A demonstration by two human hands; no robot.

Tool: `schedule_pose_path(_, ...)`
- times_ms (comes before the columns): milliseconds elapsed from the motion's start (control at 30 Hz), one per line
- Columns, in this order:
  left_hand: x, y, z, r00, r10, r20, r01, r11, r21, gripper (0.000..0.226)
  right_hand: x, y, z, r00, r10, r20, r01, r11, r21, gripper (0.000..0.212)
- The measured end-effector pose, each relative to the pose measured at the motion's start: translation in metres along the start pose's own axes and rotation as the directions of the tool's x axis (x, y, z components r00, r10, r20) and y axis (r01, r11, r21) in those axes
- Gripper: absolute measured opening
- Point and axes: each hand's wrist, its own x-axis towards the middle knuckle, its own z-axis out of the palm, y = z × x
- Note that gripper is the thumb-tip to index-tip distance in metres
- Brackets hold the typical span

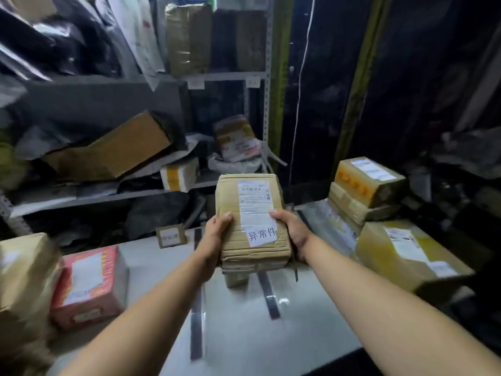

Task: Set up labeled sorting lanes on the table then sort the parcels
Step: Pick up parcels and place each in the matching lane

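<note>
Left hand (217, 226) and right hand (294, 232) grip the brown parcel (252, 213) at its two sides, thumbs on top, both arms stretched forward. They hold it above the white table (244, 346), over two dark tape strips (196, 316). Fingers under the parcel are hidden. Writing on the small cardboard sign (171, 236) is too blurred to read.

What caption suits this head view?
Left hand and right hand hold a labelled brown parcel over the table marked with dark tape strips; red parcel at left, stacked boxes at right.
</note>
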Motion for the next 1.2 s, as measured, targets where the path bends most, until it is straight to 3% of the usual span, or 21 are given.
schedule_pose_path(167, 0.032, -0.022, 0.110, 0.996, 0.044, 0.083, -0.045, 0.999, 0.019, 0.093, -0.030, -0.048, -0.108, 1.000, 0.016, -0.010, -0.015, 1.000, 0.016, 0.049)
schedule_pose_path(267, 0.039, -0.033, 0.167, 0.994, 0.049, 0.102, -0.059, 0.993, 0.100, 0.076, -0.048, -0.072, -0.168, 0.999, 0.036, -0.001, -0.036, 0.999, -0.009, 0.045)
schedule_pose_path(300, 0.041, -0.037, 0.191, 0.992, 0.055, 0.112, -0.068, 0.990, 0.120, 0.072, -0.056, -0.082, -0.194, 0.999, 0.038, -0.004, -0.038, 0.999, -0.023, 0.048)
schedule_pose_path(533, 0.048, -0.060, 0.296, 0.981, 0.008, 0.195, -0.073, 0.942, 0.327, 0.111, -0.094, -0.115, -0.321, 0.994, 0.070, -0.088, -0.076, 0.995, -0.066, 0.085)
schedule_pose_path(633, 0.051, -0.068, 0.329, 0.974, -0.033, 0.222, -0.062, 0.910, 0.409, 0.085, -0.109, -0.122, -0.350, 0.989, 0.072, -0.128, -0.076, 0.997, -0.026, 0.055)
schedule_pose_path(733, 0.054, -0.067, 0.350, 0.971, -0.013, 0.239, -0.107, 0.869, 0.483, 0.063, -0.118, -0.130, -0.366, 0.982, 0.086, -0.167, -0.084, 0.996, 0.014, 0.042)
schedule_pose_path(867, 0.066, -0.064, 0.364, 0.987, 0.095, 0.133, -0.156, 0.796, 0.586, 0.057, -0.117, -0.139, -0.387, 0.977, 0.089, -0.195, -0.091, 0.996, 0.001, 0.042)
schedule_pose_path(967, 0.075, -0.064, 0.369, 0.976, 0.214, 0.024, -0.190, 0.804, 0.564, 0.053, -0.106, -0.140, -0.398, 0.953, 0.146, -0.265, -0.177, 0.979, -0.098, 0.051)
schedule_pose_path(1133, 0.087, -0.064, 0.377, 0.953, 0.293, 0.077, -0.294, 0.829, 0.476, 0.038, -0.090, -0.138, -0.407, 0.928, 0.168, -0.332, -0.249, 0.944, -0.217, 0.081)
schedule_pose_path(1200, 0.088, -0.064, 0.381, 0.949, 0.296, 0.111, -0.314, 0.840, 0.443, 0.038, -0.091, -0.142, -0.405, 0.919, 0.150, -0.364, -0.247, 0.939, -0.238, 0.081)
